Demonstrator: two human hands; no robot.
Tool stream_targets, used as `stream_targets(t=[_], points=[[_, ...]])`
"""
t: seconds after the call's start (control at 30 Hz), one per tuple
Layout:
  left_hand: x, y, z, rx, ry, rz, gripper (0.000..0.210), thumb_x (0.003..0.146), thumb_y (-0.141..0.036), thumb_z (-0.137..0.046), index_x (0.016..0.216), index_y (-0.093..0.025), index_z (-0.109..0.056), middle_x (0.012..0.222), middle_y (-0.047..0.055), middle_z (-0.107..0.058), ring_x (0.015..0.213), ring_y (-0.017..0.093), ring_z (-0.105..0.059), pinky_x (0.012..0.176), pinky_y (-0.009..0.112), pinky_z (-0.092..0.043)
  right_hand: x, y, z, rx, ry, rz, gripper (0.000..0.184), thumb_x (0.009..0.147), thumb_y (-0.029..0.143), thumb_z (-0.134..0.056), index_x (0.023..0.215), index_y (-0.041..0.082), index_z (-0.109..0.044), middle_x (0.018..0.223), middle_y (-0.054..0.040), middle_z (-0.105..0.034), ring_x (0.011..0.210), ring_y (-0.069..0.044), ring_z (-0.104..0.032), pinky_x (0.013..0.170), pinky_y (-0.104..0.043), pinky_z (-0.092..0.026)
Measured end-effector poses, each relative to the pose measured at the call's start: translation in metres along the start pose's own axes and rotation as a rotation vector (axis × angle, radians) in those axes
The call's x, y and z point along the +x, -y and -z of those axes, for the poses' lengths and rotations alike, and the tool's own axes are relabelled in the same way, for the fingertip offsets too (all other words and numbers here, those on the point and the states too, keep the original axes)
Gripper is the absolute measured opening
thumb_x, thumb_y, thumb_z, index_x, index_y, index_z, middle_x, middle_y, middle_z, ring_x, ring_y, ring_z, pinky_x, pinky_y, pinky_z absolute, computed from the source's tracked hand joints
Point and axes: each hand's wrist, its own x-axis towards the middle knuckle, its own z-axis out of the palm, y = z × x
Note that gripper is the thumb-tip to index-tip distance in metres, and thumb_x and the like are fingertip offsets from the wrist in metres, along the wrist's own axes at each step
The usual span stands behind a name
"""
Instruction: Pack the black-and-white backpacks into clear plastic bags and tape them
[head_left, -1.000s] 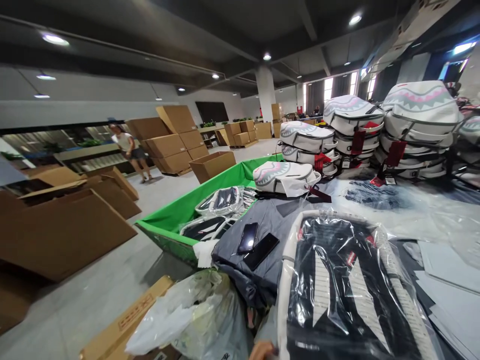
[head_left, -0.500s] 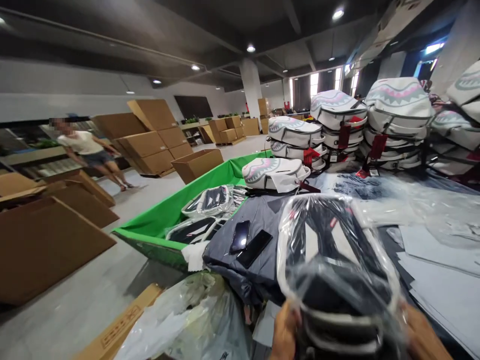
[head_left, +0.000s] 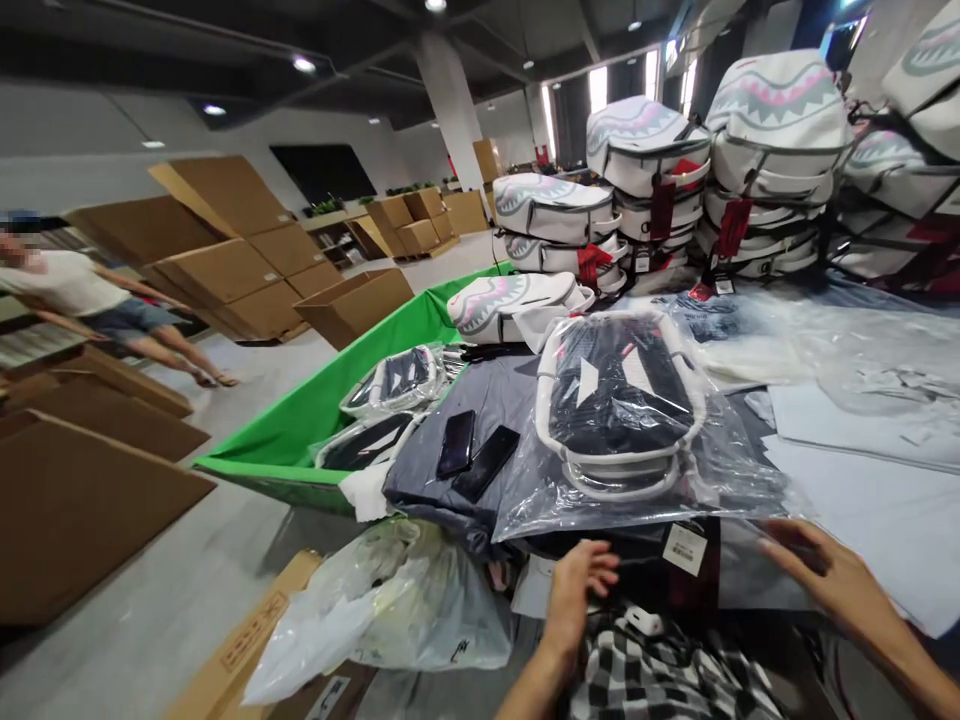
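Observation:
A backpack (head_left: 622,400) in a clear plastic bag (head_left: 525,505) lies on the table, black back panel up, with white edging and straps. The bag's loose mouth spreads toward me. Just below its front edge is my left hand (head_left: 579,590), empty, with fingers apart and slightly bent. My right hand (head_left: 821,565) is beside the bag's right front corner, fingers stretched and parted; whether the tips touch the film is unclear. Between the hands hangs a dark red tag with a white barcode label (head_left: 684,548). Two phones, one (head_left: 456,443) beside the other (head_left: 486,462), lie left of the backpack.
White shark-print backpacks (head_left: 776,125) stand in several stacks behind. A green-lined bin (head_left: 300,400) at left holds bagged backpacks. White sheets (head_left: 862,490) lie at right. Cardboard boxes (head_left: 217,270) and a walking person (head_left: 97,290) are farther left. A plastic sack (head_left: 420,600) sits below the table edge.
The bagged backpack has gone from between my hands to flat on the table, farther from me. Both hands have let go. My view has tilted down, and the person appears farther left.

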Motion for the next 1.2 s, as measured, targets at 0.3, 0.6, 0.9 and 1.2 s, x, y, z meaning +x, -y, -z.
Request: stream_targets(t=[0.3, 0.6, 0.9, 1.2], points=[[0.032, -0.026, -0.11, 0.33, 0.258, -0.207, 0.03, 0.077, -0.045, -0.075, 0.091, -0.019, -0.074, 0.085, 0.009, -0.073, 0.085, 0.026, -0.066, 0.089, 0.042, -0.051, 0.008, 0.007, -0.025, -0.249, -0.028, 0.133, 0.052, 0.087, 0.061, -0.04, 0.096, 0.022, -0.073, 0.09, -0.0137, -0.078, 0.083, -0.034, -0.074, 0.074, -0.047, -0.058], [0.015, -0.047, -0.116, -0.138, 0.335, 0.103, 0.062, 0.037, -0.058, -0.098, 0.068, -0.015, -0.066, 0.066, -0.002, -0.061, 0.066, 0.011, -0.052, 0.07, 0.025, -0.04, -0.021, 0.029, -0.021, 0.414, 0.402, 0.035, 0.073, 0.081, 0.084, -0.051, 0.107, 0.019, -0.071, 0.11, -0.0139, -0.074, 0.103, -0.031, -0.068, 0.1, -0.047, -0.053], [0.022, -0.013, -0.112, 0.512, 0.238, -0.217, 0.035, 0.08, -0.047, -0.073, 0.065, -0.018, -0.063, 0.063, -0.002, -0.059, 0.065, 0.014, -0.052, 0.066, 0.027, -0.039, -0.038, 0.022, -0.024, 0.288, 0.256, -0.058, 0.075, 0.074, 0.092, -0.045, 0.085, 0.021, -0.069, 0.088, -0.0102, -0.076, 0.086, -0.03, -0.072, 0.082, -0.04, -0.059], [0.02, -0.076, -0.133, 1.512, 0.798, -1.412, 0.028, 0.1, -0.024, -0.054, 0.126, -0.022, -0.065, 0.139, 0.009, -0.062, 0.133, 0.025, -0.053, 0.109, 0.039, -0.043, -0.073, -0.014, -0.061, -0.207, -0.117, 0.241, 0.043, 0.101, 0.051, -0.037, 0.116, 0.02, -0.061, 0.054, -0.001, -0.066, 0.045, -0.027, -0.066, 0.04, -0.031, -0.041]])
